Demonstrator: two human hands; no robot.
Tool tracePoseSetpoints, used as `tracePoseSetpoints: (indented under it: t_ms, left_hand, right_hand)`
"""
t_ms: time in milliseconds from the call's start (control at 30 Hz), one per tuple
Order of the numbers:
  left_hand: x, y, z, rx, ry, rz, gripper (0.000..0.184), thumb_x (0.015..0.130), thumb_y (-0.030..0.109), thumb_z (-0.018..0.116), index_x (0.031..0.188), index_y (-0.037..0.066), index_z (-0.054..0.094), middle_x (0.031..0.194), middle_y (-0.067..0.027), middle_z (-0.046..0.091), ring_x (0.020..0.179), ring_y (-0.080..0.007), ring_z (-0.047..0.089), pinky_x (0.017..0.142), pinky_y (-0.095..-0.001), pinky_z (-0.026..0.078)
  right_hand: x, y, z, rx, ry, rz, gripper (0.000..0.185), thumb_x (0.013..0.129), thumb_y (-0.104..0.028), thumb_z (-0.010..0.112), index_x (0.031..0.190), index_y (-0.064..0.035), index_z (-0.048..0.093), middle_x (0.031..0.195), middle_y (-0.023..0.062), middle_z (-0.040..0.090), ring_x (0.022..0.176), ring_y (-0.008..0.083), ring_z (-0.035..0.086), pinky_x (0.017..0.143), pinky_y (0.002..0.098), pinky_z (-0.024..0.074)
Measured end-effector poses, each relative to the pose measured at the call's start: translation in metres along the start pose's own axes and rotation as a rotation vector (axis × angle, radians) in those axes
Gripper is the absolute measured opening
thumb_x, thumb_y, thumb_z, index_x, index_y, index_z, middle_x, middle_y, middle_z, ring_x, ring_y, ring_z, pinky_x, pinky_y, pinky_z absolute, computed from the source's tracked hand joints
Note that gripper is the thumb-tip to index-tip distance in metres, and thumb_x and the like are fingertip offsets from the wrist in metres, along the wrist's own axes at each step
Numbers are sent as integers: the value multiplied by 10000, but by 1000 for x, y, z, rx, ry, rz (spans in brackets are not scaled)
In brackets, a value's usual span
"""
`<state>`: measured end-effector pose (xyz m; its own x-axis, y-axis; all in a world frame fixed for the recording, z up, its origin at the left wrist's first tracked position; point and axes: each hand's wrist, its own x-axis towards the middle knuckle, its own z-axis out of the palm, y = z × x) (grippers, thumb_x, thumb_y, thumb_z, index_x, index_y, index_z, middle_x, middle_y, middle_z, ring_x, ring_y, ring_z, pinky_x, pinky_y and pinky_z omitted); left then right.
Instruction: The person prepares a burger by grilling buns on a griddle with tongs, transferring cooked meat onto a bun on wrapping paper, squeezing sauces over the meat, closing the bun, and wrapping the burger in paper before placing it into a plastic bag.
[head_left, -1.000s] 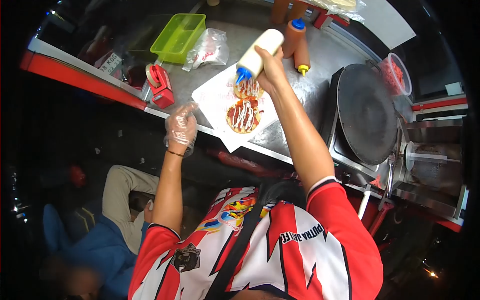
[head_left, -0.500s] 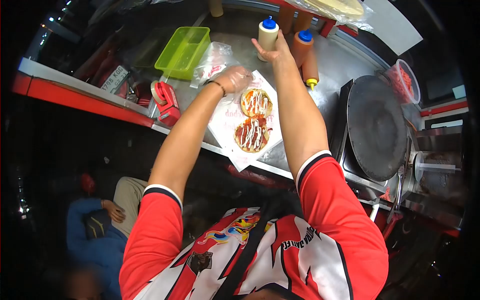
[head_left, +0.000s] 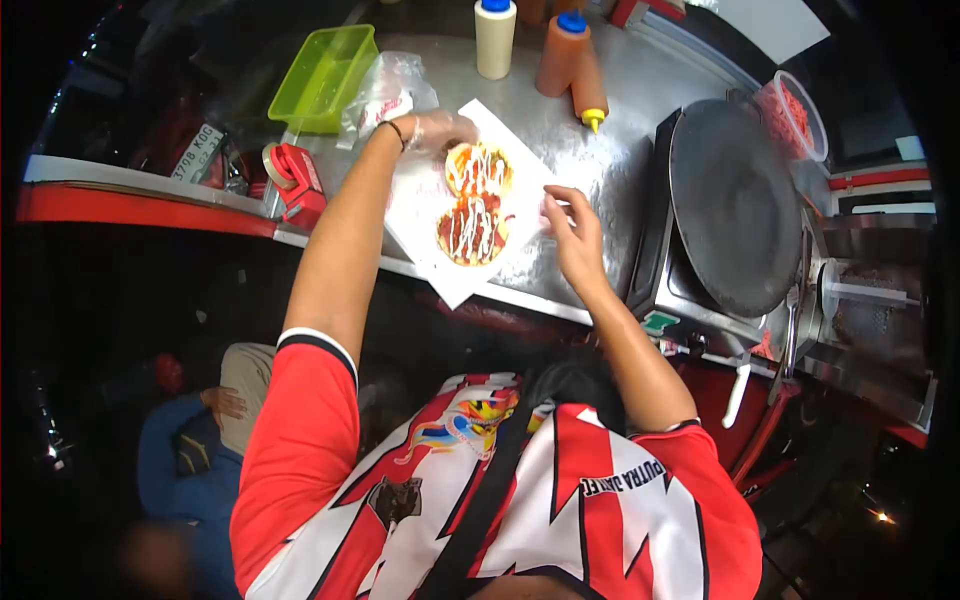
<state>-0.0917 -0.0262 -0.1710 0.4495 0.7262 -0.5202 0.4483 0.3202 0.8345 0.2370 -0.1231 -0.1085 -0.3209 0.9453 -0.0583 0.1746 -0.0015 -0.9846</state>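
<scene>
Two round flatbread halves, an upper one point(head_left: 479, 170) and a lower one point(head_left: 473, 230), lie side by side on white printed wrapping paper point(head_left: 455, 285). Both carry red sauce and white zigzag lines. My left hand point(head_left: 438, 131), in a clear plastic glove, is over the paper at the upper half's top left edge; its fingers are blurred. At the paper's right corner my right hand point(head_left: 578, 238) is bare, with thumb and index finger closed around the paper's edge. A white sauce bottle point(head_left: 494, 40) with a blue cap stands upright beyond the paper.
A green tray point(head_left: 325, 80), a plastic bag point(head_left: 390, 95) and a red tape dispenser point(head_left: 298, 185) sit on the left. Orange sauce bottles point(head_left: 563, 55) stand behind. On the right are a round black griddle point(head_left: 738, 210) and a tub of pink shreds point(head_left: 798, 115). Another person point(head_left: 190, 440) sits lower left.
My right hand has left the white bottle and come back to the paper's right edge. My left hand stays near the upper flatbread half. The whole view has shifted.
</scene>
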Motion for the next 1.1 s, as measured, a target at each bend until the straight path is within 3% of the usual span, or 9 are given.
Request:
tracePoseSetpoints:
  t_ms: [33, 133, 367, 467, 667, 767, 900, 967, 1100]
  left_hand:
    - [-15, 17, 11, -226, -47, -67, 249, 978, 323, 574, 998, 80, 625, 799, 8, 570, 719, -106, 525, 709, -276, 485]
    - [-33, 33, 24, -292, 98, -69, 227, 982, 308, 605, 1005, 83, 625, 846, 25, 570, 768, -100, 525, 715, -281, 485]
    - [-26, 24, 17, -341, 86, -27, 275, 975, 308, 643, 1097, 62, 621, 983, -15, 644, 864, -134, 611, 754, -330, 534]
    - [-21, 20, 14, -332, 42, -63, 233, 974, 281, 636, 1057, 64, 626, 886, 0, 615, 766, -123, 570, 659, -306, 489]
    - [-28, 29, 20, -273, 86, -30, 170, 967, 233, 612, 987, 65, 622, 829, 2, 589, 708, -117, 536, 618, -295, 462]
    - [-15, 9, 5, -161, 5, 33, 192, 982, 257, 624, 975, 65, 614, 843, 13, 568, 772, -100, 523, 682, -277, 465]
    - [-27, 26, 13, 76, 158, 188, 162, 946, 220, 664, 943, 64, 618, 825, -3, 598, 770, -107, 573, 701, -280, 497]
    - [-41, 34, 21, -59, 217, 109, 153, 931, 193, 695, 973, 67, 618, 861, 6, 616, 800, -89, 572, 715, -272, 499]
    - [-101, 62, 66, 181, 422, 282, 220, 850, 193, 769, 954, 47, 642, 873, -19, 684, 847, -104, 640, 757, -299, 537]
  right_hand:
    - [-17, 0, -12, -113, 23, -49, 226, 984, -159, 633, 1136, 5, 668, 1092, 114, 647, 918, 186, 644, 693, 299, 538]
    - [-52, 5, -35, -288, -95, -81, 186, 974, -123, 626, 1104, 2, 674, 1039, 125, 631, 900, 211, 658, 713, 305, 527]
    - [-80, 17, -34, -283, -336, -139, 163, 950, -93, 633, 1079, -4, 673, 1015, 136, 616, 897, 259, 662, 755, 335, 535]
    - [-84, 19, -27, -271, -389, -190, 152, 945, -90, 639, 1066, -4, 668, 1015, 132, 618, 903, 271, 655, 775, 344, 535]
    - [-85, 17, -21, -271, -411, -175, 140, 933, -88, 652, 1046, -6, 661, 1008, 134, 614, 906, 294, 644, 779, 366, 520]
    - [-86, 19, -21, -271, -413, -199, 144, 924, -84, 654, 1047, -9, 661, 1004, 140, 612, 918, 319, 636, 801, 378, 512]
    - [-88, 17, -17, -365, -463, -270, 160, 899, -89, 667, 1043, -20, 663, 1000, 137, 607, 960, 335, 618, 836, 397, 505]
    - [-85, 19, -14, -459, -536, -400, 167, 890, -93, 672, 1045, -31, 664, 1003, 130, 606, 974, 324, 612, 844, 400, 506]
    - [-79, 34, 6, -615, -584, -746, 241, 797, -114, 703, 1025, -59, 646, 950, 106, 575, 910, 289, 597, 782, 390, 499]
